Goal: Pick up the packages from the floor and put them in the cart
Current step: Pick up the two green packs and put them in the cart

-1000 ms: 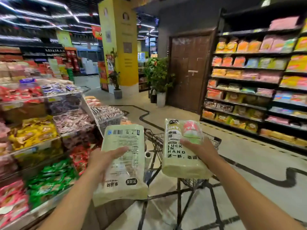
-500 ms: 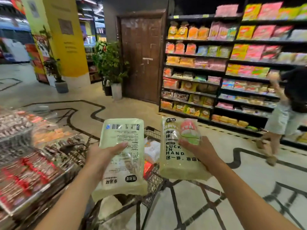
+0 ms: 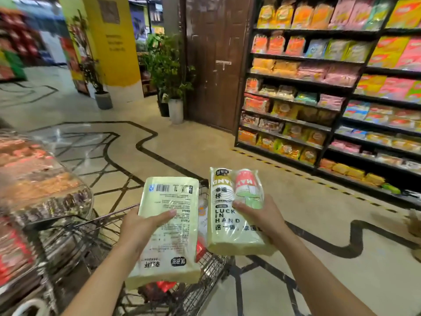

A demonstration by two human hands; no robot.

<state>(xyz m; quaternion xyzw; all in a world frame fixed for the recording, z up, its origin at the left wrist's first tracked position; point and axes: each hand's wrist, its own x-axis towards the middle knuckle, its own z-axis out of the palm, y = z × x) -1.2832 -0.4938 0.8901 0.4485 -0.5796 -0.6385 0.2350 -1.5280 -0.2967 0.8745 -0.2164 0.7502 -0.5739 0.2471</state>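
Your left hand [image 3: 142, 226] clamped the barcode-side package [image 3: 168, 226], thumb on top, right above the wire cart [image 3: 211, 263]. Your right hand [image 3: 262, 218] gripped the printed package [image 3: 230, 222] just beside it, over the cart's far edge, snack shelves [image 3: 319, 92] beyond.

Got two pale green packages up over my wire cart [image 3: 211, 265]: back-label package [image 3: 168, 226] in my left hand [image 3: 141, 226], the "LUCK IN HAND" cup package [image 3: 230, 215] in my right hand [image 3: 262, 217], both roughly upright.
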